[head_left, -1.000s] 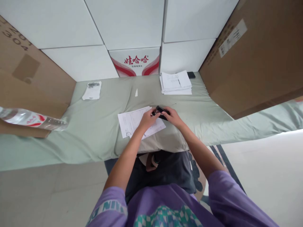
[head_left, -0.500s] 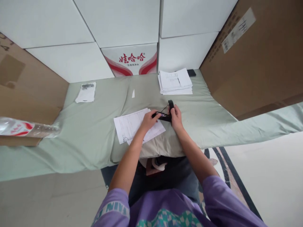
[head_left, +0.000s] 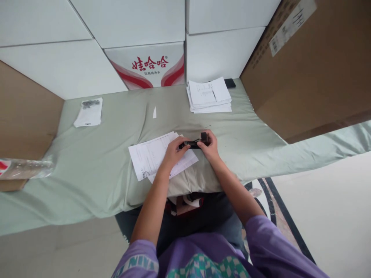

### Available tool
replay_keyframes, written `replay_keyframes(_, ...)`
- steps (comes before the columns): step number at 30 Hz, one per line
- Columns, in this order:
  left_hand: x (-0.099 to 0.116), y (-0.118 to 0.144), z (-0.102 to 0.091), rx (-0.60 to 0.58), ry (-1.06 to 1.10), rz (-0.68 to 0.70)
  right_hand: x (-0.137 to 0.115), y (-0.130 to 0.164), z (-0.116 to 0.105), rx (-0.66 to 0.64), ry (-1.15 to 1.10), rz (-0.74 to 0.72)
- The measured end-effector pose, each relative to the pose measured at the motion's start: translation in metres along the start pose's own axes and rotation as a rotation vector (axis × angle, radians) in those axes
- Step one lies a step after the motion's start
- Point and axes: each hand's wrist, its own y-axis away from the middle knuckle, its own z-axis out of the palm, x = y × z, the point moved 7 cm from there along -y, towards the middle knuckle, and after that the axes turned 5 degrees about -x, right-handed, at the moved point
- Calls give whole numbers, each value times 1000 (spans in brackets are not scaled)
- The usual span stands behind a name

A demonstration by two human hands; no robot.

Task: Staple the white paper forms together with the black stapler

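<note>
Both hands hold a black stapler (head_left: 191,144) above the cloth-covered table, just over the right edge of some printed sheets (head_left: 150,154). My left hand (head_left: 174,151) grips its left end, thumb along the near side. Closed around the right end is my right hand (head_left: 211,148), with the thumb at the stapler's top. The stapler's upper arm is lifted, and its inner channel shows in part. Beneath my left hand and forearm, the sheets are partly covered.
Behind lies a stack of papers (head_left: 209,94) with a dark phone-like object (head_left: 230,83). A white packet (head_left: 89,112) and a paper scrap (head_left: 154,112) rest on the green cloth (head_left: 101,166). White cartons (head_left: 223,54) line the back; brown boxes (head_left: 313,77) flank both sides. A plastic bottle (head_left: 26,168) lies at left.
The stapler's raised arm has come down closer to its base, and my right hand has shifted its grip with the thumb now on the stapler. The view has shifted slightly.
</note>
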Motion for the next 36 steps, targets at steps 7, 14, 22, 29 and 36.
replay_keyframes(7,5,3,-8,72,-199,56,2,1,-4,89,51,-6)
replay_keyframes(14,4,5,-13,77,-93,45,8,8,-3,149,-58,-22)
replay_keyframes(22,6,3,-16,117,-68,99,-14,-1,-14,248,-268,-75)
replay_keyframes(29,5,3,-17,153,-34,197,-14,-1,-11,256,-738,15)
replay_keyframes(36,4,3,-18,176,-110,193,-13,-4,-12,273,-888,76)
